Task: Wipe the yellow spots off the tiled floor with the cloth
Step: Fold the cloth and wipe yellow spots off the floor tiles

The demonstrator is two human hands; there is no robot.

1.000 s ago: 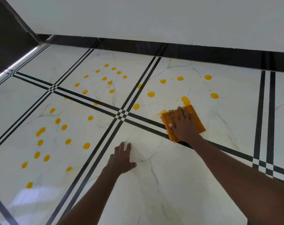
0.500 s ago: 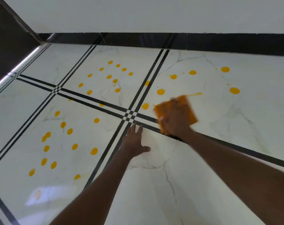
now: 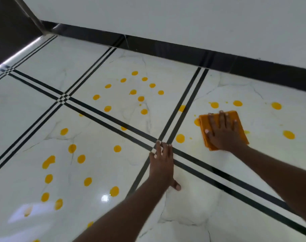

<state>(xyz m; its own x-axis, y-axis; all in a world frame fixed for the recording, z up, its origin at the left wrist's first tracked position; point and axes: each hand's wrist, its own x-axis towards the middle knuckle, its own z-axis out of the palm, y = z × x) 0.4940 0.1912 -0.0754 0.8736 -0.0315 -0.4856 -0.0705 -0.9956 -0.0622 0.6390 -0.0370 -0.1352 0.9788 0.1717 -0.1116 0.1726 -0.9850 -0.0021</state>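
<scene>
**Wiping barely begun, most spots left**

The right hand (image 3: 224, 132) lies flat with fingers spread on the folded orange cloth (image 3: 223, 130), pressing it to the tiled floor (image 3: 218, 215) on the far right tile; it pinches nothing. The left hand (image 3: 161, 162) rests open on the floor at the crossing of the black lines (image 3: 99, 113), fingers straight, holding nothing, apparently as a prop.

Judging by what shows, little is done. A faint yellowish smear sits just left of the cloth, and yellow spots (image 3: 180, 138) lie close around it on that tile. The far middle tile has a dense cluster untouched, and the near left tile another. The near right tile shows no spots.
</scene>
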